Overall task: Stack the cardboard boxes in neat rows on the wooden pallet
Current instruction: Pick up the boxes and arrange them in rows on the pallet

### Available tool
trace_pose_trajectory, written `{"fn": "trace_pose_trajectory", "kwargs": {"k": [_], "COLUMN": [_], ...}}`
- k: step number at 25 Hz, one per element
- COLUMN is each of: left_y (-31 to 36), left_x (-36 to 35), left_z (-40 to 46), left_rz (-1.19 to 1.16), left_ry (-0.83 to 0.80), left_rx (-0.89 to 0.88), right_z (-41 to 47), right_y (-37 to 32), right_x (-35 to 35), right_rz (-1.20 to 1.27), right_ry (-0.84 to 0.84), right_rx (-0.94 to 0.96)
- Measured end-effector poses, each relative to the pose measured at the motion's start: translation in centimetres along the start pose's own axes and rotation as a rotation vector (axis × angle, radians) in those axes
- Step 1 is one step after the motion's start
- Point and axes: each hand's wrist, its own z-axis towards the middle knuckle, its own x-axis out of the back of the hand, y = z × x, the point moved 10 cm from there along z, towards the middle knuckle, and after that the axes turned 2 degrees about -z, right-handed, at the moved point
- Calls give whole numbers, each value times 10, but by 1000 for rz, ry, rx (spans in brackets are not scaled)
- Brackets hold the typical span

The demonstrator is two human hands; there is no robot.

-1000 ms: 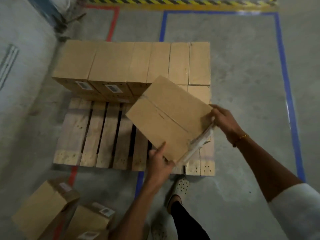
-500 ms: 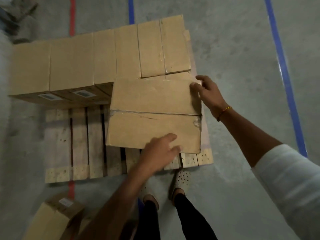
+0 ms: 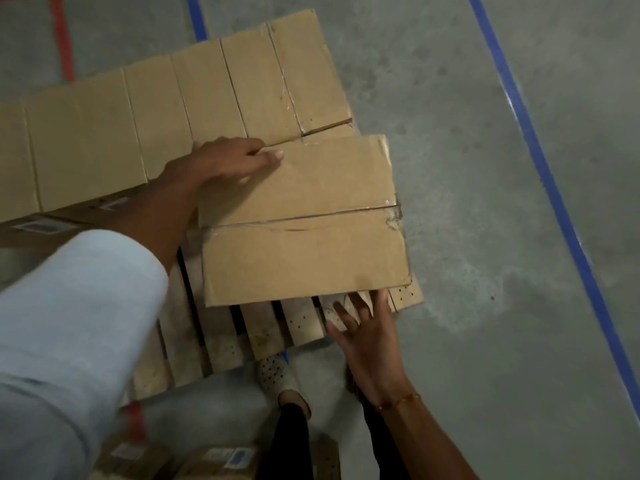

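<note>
A flat brown cardboard box [image 3: 301, 220] with a taped centre seam is seen lying on the right end of the slatted wooden pallet [image 3: 266, 327], its far edge close against the row of brown cardboard boxes [image 3: 166, 112] that stands side by side along the pallet's far part. Its right side reaches the pallet's right edge, and bare slats are left showing near and to the left of it.

The left hand [image 3: 228, 161] is laid on the far left corner of the box, at the line where it meets the row; its fingers [image 3: 273, 155] are extended and flat on the cardboard, nothing being clasped. The right hand [image 3: 363, 327] is held at the near edge of the box, over the pallet's slats, with fingers spread and straight, the tips at or just under the box's near rim; actual contact cannot be told. A thin orange bracelet [image 3: 398, 401] is worn on the right wrist.

More labelled cardboard boxes [image 3: 214, 460] are seen on the grey concrete floor [image 3: 467, 168] at the near edge, and blue floor tape [image 3: 540, 161] is laid to the right.
</note>
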Motion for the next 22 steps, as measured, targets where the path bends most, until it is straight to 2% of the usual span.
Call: {"fn": "trace_pose_trajectory", "kwargs": {"k": [3, 8, 10, 12, 14, 16, 20, 22], "left_y": [-3, -53, -70, -88, -107, -134, -215, -252], "left_x": [-5, -56, -80, -95, -97, -90, -78, -82], "left_z": [-21, -89, -117, -149, -180, -201, -222, -227], "left_rz": [28, -94, -334, -708, -945, -1019, -1037, -1072], "left_ry": [-9, -113, -58, -8, 62, 135, 253, 222], "left_rx": [-119, -111, -103, -92, -109, -67, 223, 342], "right_z": [-2, -7, -4, -4, -11, -16, -10, -2], "right_y": [4, -18, -27, -32, -37, -48, -47, -30], "right_x": [-33, -41, -45, -56, -82, -127, -240, -277], "right_rz": [32, -126, -263, -380, -514, -654, -1024, -1162], "right_ry": [88, 217, 246, 249, 196, 105, -133, -213], "right_rx": [43, 278, 318, 329, 337, 358, 286, 203]}}
